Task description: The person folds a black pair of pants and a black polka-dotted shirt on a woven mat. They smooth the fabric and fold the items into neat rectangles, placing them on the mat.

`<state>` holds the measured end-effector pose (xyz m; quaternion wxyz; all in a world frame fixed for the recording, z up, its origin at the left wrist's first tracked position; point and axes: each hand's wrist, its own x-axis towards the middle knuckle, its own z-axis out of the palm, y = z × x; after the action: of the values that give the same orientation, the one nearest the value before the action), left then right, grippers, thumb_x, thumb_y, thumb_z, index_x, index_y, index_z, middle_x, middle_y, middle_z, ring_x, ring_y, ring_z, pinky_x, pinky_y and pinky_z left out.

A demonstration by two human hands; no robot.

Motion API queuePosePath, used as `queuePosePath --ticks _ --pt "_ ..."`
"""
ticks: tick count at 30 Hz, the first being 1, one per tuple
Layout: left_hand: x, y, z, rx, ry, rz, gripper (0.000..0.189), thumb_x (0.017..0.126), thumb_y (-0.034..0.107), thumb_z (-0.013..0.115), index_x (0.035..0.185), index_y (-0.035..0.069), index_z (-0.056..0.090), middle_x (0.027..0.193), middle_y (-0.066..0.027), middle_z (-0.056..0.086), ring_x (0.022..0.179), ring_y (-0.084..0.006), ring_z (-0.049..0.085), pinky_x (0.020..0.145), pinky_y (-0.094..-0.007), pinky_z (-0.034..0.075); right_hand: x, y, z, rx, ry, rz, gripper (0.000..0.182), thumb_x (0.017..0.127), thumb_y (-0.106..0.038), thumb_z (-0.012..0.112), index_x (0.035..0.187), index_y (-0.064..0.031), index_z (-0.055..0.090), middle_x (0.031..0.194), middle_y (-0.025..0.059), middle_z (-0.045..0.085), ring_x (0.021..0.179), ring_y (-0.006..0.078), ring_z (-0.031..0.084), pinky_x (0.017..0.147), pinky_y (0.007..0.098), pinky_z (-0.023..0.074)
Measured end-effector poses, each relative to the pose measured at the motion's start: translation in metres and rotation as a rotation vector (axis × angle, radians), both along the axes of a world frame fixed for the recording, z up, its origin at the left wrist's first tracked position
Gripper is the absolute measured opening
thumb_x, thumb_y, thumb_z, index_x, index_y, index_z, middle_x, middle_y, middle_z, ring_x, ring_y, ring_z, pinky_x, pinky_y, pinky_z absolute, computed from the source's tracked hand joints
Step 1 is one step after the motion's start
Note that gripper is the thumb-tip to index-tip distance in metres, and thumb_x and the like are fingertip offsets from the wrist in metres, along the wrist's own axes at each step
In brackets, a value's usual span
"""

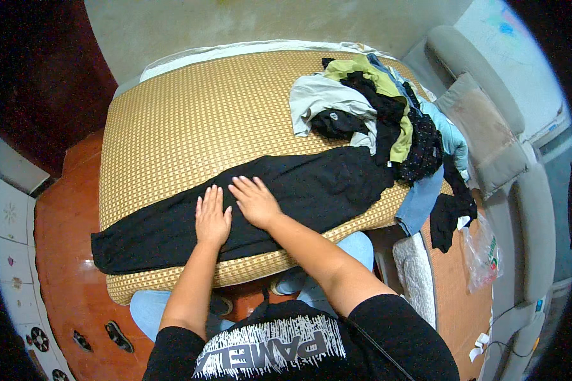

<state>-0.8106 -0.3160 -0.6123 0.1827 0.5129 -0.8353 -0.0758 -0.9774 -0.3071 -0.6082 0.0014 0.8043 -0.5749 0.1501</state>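
Note:
A pair of black trousers [324, 183], folded lengthwise, lies along the near edge of a bed with a woven mat [181, 128]. Its narrow end reaches the mat's left edge, and the wide end lies beside the heap of clothes on the right. My left hand [213, 216] rests flat on the middle of the black cloth, palm down. Just right of it, my right hand [255, 200] also lies flat on the cloth, fingers pointing up and left. Neither hand grips anything.
A heap of clothes includes a pale grey garment [326, 97], a lime green one [362, 71] and blue denim [422, 202]. A cushion [481, 124] leans on the grey headboard [476, 71]. A clear plastic bag [484, 252] lies at right. Sandals [119, 335] sit on the red floor [71, 247].

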Motion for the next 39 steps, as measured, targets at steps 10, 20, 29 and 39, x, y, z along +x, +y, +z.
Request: queuePosePath --ticks 10,20,29,39 --pt "0.132 -0.027 -0.016 -0.045 -0.212 0.246 0.059 0.091 0.034 0.046 0.140 0.004 0.030 0.145 -0.0126 0.030 0.136 -0.0261 0.024 0.112 -0.0407 0.018 -0.129 0.012 0.022 0.005 0.190 -0.369 0.054 0.088 -0.038 0.050 0.135 -0.0142 0.040 0.142 0.0065 0.037 0.133 0.0221 0.031 0.109 0.0487 0.0190" --pt "0.286 -0.022 -0.033 0.022 -0.248 0.506 0.055 0.096 0.034 0.036 0.142 0.006 0.026 0.146 -0.0137 0.028 0.136 -0.0254 0.025 0.111 -0.0409 0.019 -0.235 0.061 0.040 -0.036 0.314 -0.501 0.050 0.087 -0.027 0.052 0.134 -0.0128 0.042 0.139 0.0058 0.042 0.130 0.0204 0.037 0.108 0.0472 0.0215" --pt "0.225 -0.039 0.010 -0.346 -0.234 0.604 0.045 0.076 0.021 0.062 0.113 -0.004 0.056 0.123 -0.0232 0.051 0.118 -0.0357 0.044 0.101 -0.0441 0.033 -0.154 0.043 0.051 -0.169 0.406 -0.470 0.050 0.083 -0.027 0.057 0.129 -0.0105 0.046 0.136 0.0084 0.042 0.127 0.0243 0.038 0.106 0.0506 0.0191" --pt "0.058 -0.028 -0.005 0.019 0.042 -0.371 0.053 0.088 0.034 0.051 0.136 0.014 0.039 0.144 -0.0087 0.033 0.134 -0.0239 0.029 0.111 -0.0423 0.021 -0.041 -0.012 0.021 0.034 0.102 -0.042 0.049 0.087 -0.029 0.055 0.133 -0.0134 0.044 0.140 0.0088 0.040 0.131 0.0242 0.035 0.109 0.0473 0.0203"
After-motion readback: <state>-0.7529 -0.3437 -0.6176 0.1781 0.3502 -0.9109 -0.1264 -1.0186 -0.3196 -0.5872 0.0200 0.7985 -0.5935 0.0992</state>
